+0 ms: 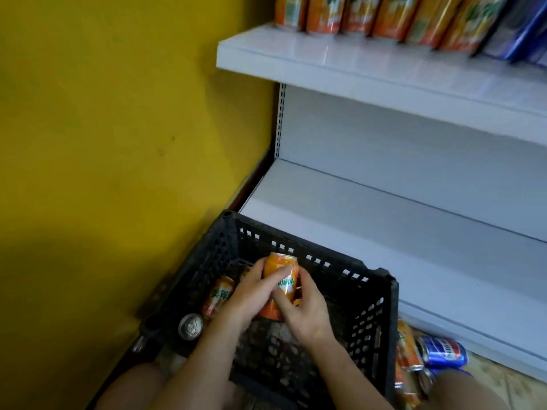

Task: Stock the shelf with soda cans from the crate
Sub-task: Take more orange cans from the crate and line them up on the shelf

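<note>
Orange can (281,276): held over the black crate (370,294), its lower part hidden by fingers.
Left hand (251,294): grip curled around it.
Right hand (305,309): grip pinching it.
Shelf cans (355,13): tops cut off, blurred.

A small shop, seen from a stocking job at floor level beside white metal retail shelving (384,134) with a slotted upright at its left end. On the upper shelf board (340,63) of that shelving stands a row of orange soda cans (355,13) with dark blue packs (521,28) to their right. In front of the shelving's bottom tier sits a black plastic crate (370,315) holding more cans, loose cans (438,353) lie at its right, and a yellow wall (118,128) meets the shelving's left side.
</note>
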Demonstrator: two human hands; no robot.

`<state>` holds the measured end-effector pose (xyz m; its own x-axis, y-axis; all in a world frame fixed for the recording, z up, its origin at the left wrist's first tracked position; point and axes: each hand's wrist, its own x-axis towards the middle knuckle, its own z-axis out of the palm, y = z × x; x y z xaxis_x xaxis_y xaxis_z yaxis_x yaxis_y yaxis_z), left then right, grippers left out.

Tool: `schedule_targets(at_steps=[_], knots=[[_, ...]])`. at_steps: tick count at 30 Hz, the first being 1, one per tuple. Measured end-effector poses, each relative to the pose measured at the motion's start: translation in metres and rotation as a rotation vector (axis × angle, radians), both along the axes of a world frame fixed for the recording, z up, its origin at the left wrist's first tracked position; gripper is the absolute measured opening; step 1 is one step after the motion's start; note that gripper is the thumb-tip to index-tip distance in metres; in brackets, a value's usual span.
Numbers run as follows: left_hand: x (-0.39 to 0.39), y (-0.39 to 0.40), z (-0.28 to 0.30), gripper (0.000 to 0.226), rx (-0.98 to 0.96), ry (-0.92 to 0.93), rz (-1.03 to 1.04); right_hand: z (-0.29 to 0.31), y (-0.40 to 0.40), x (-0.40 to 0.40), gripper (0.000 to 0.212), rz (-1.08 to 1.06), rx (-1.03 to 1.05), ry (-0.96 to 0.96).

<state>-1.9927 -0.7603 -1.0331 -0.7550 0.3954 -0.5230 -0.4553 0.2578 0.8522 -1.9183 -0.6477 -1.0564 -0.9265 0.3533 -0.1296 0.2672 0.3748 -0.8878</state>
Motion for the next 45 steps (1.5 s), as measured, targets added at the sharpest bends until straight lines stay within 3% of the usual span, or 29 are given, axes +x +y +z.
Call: schedule_targets(at_steps=[7, 9, 12, 14, 17, 19, 21, 24, 27, 35, 45], knots=[[-0.017, 0.048, 0.134, 0.04, 0.334, 0.323, 0.045, 0.136, 0.043, -0.022, 0.059, -0.038, 0.158, 0.284], [-0.022, 0.06, 0.17, 0.045, 0.376, 0.416, 0.04, 0.175, 0.054, -0.028, 0.063, -0.078, 0.195, 0.338], [-0.031, 0.079, 0.219, 0.03, 0.36, 0.593, 0.075, 0.23, 0.068, -0.036, 0.064, -0.128, 0.218, 0.395], [-0.041, 0.091, 0.249, 0.039, 0.346, 0.693, 0.131, 0.261, 0.077, -0.042, 0.069, -0.16, 0.243, 0.428], [-0.068, 0.105, 0.285, 0.04, 0.109, 0.912, 0.218, 0.295, 0.09, -0.053, 0.076, -0.212, 0.276, 0.44], [-0.091, 0.111, 0.3, 0.03, -0.214, 1.082, 0.135, 0.31, 0.101, -0.063, 0.075, -0.249, 0.284, 0.436], [-0.111, 0.117, 0.307, 0.037, -0.528, 1.164, -0.022, 0.321, 0.111, -0.073, 0.075, -0.27, 0.315, 0.428], [-0.133, 0.125, 0.303, 0.05, -0.859, 1.13, -0.265, 0.332, 0.128, -0.092, 0.078, -0.293, 0.371, 0.403], [-0.15, 0.131, 0.293, 0.066, -1.035, 1.172, -0.398, 0.335, 0.147, -0.115, 0.075, -0.323, 0.383, 0.388], [-0.194, 0.143, 0.309, 0.096, -1.053, 1.035, -0.73, 0.333, 0.181, -0.201, 0.07, -0.337, 0.434, 0.357], [-0.212, 0.151, 0.324, 0.103, -0.971, 0.956, -0.803, 0.325, 0.189, -0.294, 0.076, -0.361, 0.484, 0.389]])
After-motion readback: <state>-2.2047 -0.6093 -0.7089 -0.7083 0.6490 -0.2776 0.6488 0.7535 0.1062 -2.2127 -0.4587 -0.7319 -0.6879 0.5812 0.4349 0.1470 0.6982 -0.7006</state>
